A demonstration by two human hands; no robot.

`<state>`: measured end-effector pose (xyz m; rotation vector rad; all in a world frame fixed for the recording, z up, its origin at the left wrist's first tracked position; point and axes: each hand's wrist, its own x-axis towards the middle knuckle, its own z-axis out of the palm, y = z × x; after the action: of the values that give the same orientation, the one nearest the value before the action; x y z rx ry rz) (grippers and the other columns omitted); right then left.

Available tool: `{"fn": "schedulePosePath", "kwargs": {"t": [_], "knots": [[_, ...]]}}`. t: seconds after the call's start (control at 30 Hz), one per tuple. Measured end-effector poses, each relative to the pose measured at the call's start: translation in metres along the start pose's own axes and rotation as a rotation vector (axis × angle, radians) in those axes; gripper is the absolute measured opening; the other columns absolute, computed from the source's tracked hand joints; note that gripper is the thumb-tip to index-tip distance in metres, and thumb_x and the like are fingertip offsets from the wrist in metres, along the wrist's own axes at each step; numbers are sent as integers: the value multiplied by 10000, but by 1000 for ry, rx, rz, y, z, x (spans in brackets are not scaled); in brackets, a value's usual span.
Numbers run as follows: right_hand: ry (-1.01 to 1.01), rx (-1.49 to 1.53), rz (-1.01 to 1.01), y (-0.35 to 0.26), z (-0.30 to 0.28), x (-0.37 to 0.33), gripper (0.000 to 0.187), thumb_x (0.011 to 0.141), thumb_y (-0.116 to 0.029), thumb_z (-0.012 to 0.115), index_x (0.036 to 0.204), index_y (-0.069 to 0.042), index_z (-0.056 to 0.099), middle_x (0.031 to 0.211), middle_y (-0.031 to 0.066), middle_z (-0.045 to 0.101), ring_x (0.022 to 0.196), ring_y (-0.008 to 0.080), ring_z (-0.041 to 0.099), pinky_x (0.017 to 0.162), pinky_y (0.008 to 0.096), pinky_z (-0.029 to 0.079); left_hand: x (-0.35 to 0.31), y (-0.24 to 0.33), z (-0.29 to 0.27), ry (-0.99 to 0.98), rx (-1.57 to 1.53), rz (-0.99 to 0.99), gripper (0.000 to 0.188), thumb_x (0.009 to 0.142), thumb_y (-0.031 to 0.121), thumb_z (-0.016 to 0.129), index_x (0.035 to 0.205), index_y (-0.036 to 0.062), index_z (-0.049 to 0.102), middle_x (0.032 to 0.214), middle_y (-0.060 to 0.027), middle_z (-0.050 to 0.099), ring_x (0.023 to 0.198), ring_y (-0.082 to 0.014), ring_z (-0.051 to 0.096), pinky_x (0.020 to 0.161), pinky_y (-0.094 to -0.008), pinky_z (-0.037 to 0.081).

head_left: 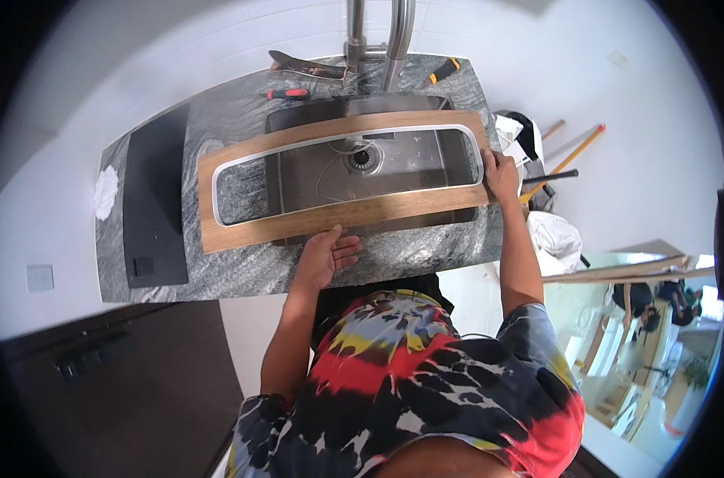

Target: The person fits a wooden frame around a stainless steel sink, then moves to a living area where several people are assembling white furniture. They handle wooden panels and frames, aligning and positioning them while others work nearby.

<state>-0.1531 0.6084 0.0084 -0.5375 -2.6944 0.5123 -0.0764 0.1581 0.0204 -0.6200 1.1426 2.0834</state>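
panel, wooden with white-rimmed cutout, spans sink, upper centre of frame. long axis runs left to right, right end slightly higher. right hand grips right short end; nearly whole panel stretches leftward from that hold. left hand, uncurled with fingers loose, sits at lower long edge, nearer panel's middle; firm contact hard to tell.

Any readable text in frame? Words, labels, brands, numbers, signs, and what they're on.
No readable text anywhere.
Wooden frame: no lettering visible.
Black panel: no lettering visible.
Red-and-black handle, yellow-and-black handle: any marks too small to read.
White bag: any print too blurred to read.
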Motion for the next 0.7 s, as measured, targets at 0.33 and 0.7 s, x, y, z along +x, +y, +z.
{"fn": "schedulePosePath", "kwargs": {"t": [0.33, 0.7], "knots": [[65, 298, -140, -94, -27, -45, 260, 905, -156, 707, 1103, 13, 700, 1000, 197, 677, 903, 352, 662, 808, 397, 524, -50, 41, -22, 123, 720, 236, 289, 974, 263, 658, 1012, -16, 725, 834, -58, 716, 771, -115, 650, 682, -278, 518], [-600, 593, -1027, -208, -245, 14, 259, 900, -227, 660, 1000, 1, 728, 864, 145, 700, 785, 264, 662, 671, 362, 502, -105, 61, -7, 83, 599, 436, 134, 930, 71, 695, 1018, -22, 733, 882, -38, 723, 829, -99, 652, 778, -268, 537]]}}
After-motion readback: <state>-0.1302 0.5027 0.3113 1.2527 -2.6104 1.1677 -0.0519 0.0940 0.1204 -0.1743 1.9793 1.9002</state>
